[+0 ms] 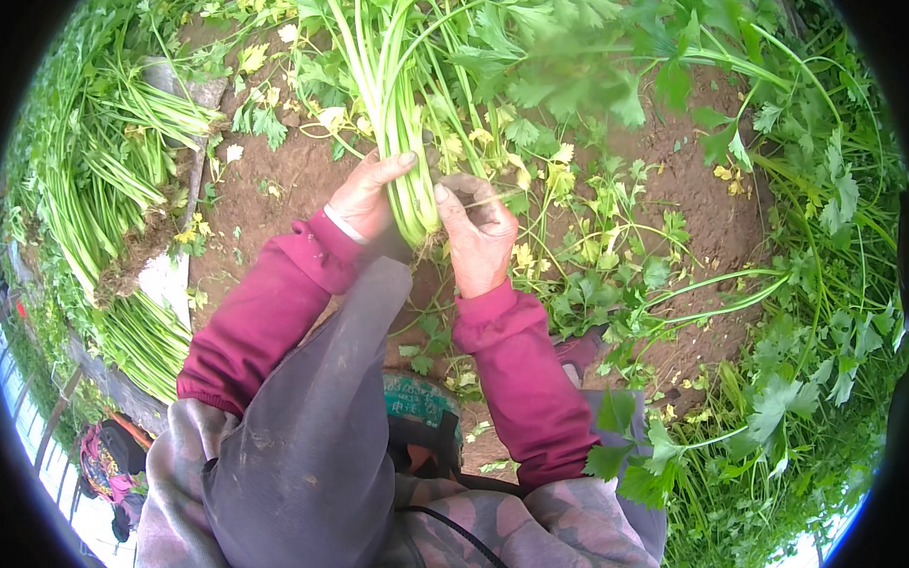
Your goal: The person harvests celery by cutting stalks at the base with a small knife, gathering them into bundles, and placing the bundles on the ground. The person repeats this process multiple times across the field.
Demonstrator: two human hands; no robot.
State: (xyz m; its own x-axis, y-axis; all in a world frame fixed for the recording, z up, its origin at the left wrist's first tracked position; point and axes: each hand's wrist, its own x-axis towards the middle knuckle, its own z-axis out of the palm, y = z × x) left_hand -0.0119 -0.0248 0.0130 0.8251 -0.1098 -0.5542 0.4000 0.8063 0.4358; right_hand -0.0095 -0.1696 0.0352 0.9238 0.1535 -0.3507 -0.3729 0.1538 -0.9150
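Note:
A bunch of green celery (409, 158) rises before me, roots toward me and leaves pointing away. My left hand (367, 193) grips it near the base, the thumb lying across the stalks. Close to the right side of the root end is my right hand (479, 227), its thumb and fingers curled together. A thin pale stem (489, 201) runs across those fingers and appears pinched there. Small fine roots (430, 243) show at the bottom of the bunch. The palm side of the left hand's fingers is hidden behind the stalks.
Bundled celery (98, 191) lies in piles at the left, partly on a pale sheet (165, 283). Trimmed leaves and yellowed stems (572, 205) litter the brown soil (271, 185). Standing celery (825, 361) lines the right. My raised knee (372, 287) is just below the hands.

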